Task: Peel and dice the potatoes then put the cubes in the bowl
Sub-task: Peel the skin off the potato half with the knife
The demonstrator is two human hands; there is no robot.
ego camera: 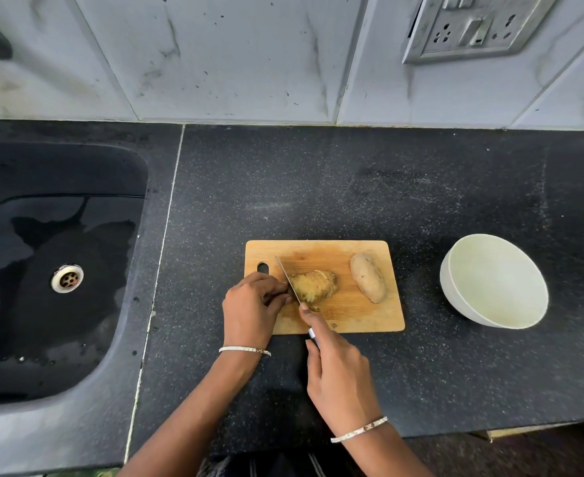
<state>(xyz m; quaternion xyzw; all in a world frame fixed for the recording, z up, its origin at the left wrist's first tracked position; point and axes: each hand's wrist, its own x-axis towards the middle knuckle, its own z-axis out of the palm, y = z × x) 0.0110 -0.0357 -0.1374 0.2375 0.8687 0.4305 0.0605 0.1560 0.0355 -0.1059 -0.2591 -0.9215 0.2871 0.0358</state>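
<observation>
At the left of the frame we see a black, glossy sink with wet patches and a round metal drain, sunk into the dark speckled stone desk. Right of it, in the lower middle, the left hand has its grip closed, the fingers curled round the left end of the peeled potato and holding it down on the wooden cutting board; a thin silver bangle circles that wrist. The board is a pale rectangle with rounded corners and a slot handle near its left edge. The peeled potato lies at the board's left centre, its surface rough and pale yellow, with some brown skin along its upper right side. The knife crosses the potato's left end, the narrow steel blade slanting up to the left, its tip over the board. The right hand has its grip wrapped round the knife's handle, with the forefinger stretched forward along the blade's back; this wrist also wears a bangle. Further right on the board, apart from the first, lies a whole potato, oval, smooth and tan-skinned. To the right of the board, on the desk, stands a round white bowl, matt inside. In the upper right, a metal socket plate sits on the grey-veined wall tiles.
</observation>
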